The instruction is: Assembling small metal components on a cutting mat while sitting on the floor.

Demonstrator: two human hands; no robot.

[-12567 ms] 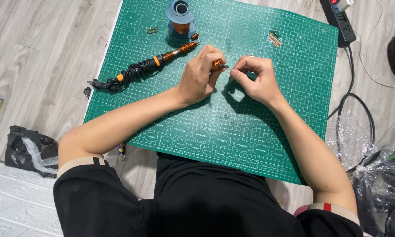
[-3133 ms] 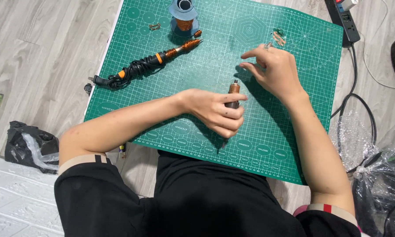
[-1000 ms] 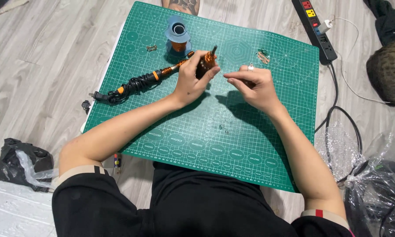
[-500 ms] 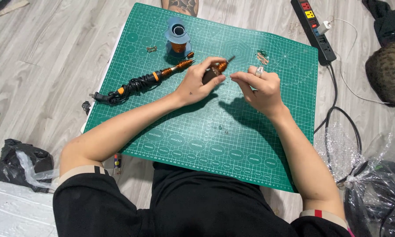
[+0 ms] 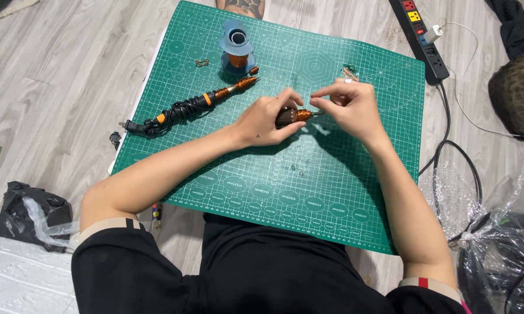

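Lowered since half a second ago, the left hand grips the copper-wound rotor level; right hand pinches, probably wire, just beyond its tip.

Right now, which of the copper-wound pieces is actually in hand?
The short dark copper-wound piece, gripped by the left hand mid-mat, right hand at its tip. The long cabled one and the blue spool lie untouched farther off.

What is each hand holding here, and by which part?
Left hand grips the small copper-wound tool around its dark body. Right hand pinches at its metal tip; what it pinches is too small to tell.
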